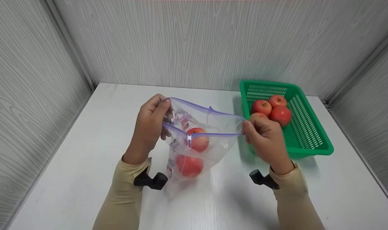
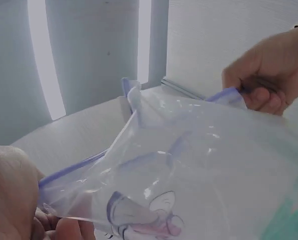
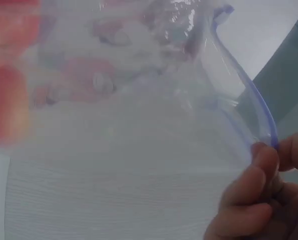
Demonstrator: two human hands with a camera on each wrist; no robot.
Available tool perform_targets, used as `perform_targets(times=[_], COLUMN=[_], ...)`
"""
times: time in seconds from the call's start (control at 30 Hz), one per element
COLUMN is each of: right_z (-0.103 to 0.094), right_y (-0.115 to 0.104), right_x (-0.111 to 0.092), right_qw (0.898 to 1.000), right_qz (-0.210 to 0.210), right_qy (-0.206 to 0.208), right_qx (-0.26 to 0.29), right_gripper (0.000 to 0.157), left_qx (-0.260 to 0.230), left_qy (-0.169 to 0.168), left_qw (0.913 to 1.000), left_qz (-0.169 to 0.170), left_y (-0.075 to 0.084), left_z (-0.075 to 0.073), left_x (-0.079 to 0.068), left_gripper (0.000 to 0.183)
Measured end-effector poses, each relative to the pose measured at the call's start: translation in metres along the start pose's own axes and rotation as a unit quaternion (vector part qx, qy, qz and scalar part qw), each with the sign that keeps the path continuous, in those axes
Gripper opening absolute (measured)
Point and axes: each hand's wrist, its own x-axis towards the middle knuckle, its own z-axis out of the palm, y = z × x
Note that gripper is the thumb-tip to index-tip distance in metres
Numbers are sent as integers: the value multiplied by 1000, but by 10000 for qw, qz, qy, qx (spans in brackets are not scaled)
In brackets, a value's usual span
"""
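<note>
A clear zip bag [image 1: 219, 148] with a purple zip edge and a printed cartoon pattern is stretched between both hands, its mouth spread apart. My left hand [image 1: 151, 123] pinches the left corner of the mouth, thumb on top. At the opposite corner, my right hand [image 1: 265, 139] grips the purple edge between thumb and curled fingers. Two red apples lie inside the bag, an upper apple [image 1: 198, 142] and a lower apple [image 1: 189, 166]. In the right wrist view, the pinched zip edge [image 3: 261, 110] rises from the fingertips, and an apple [image 3: 6, 105] shows blurred through the plastic.
A green plastic basket [image 1: 324, 150] with slotted walls stands at the right, just beyond my right hand. Several red apples [image 1: 280, 115] sit in its far left part. The white table [image 1: 85, 153] is bounded by pale wood-grain panels [image 1: 181, 44] at the back and sides.
</note>
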Motion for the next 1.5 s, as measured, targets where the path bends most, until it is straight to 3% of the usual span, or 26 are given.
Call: perform_targets(times=[0.17,0.3,0.4,0.5,0.67,0.8,0.97,1.1,1.27,1.33,1.43,1.5], right_z=[-1,-8,-30,-61,-106,-119,-114,-101,-88,-86,-83,-80], right_y=[9,22,35,48,77,103,124,125,120,118,114,114], right_x=[5,7,15,33,64,76,80,86,93,94,93,92], right_qw=[9936,9902,9859,9730,9315,8967,8632,8328,7825,7650,7504,7479], right_qz=[724,1009,1208,1466,2172,2474,2206,2138,2584,2809,3273,3468], right_qy=[-768,-797,-679,-807,-1542,-2226,-2919,-3507,-4170,-4369,-4473,-4466], right_qx=[-391,-548,-935,-1588,-2478,-2920,-3478,-3711,-3835,-3808,-3601,-3476], right_gripper=[23,18,20,30,49,61,64,58,46,53,62,64], left_qx=[449,548,505,557,679,562,386,360,382,414,416,423], left_qy=[-566,-565,-597,-672,-760,-737,-787,-833,-846,-890,-971,-981], left_qw=[9968,9955,9953,9944,9927,9937,9945,9940,9937,9932,9924,9922], left_qz=[-343,-520,-575,-600,-647,-633,-576,-603,-629,-623,-624,-640], left_y=[1,-1,0,2,5,5,2,2,2,1,1,1], left_z=[4,6,7,7,4,0,-2,-1,3,6,10,12], left_x=[-1,-3,-3,-2,0,-1,-3,-5,-4,-4,-3,-4], left_gripper=[30,31,30,24,18,20,20,19,20,20,19,19])
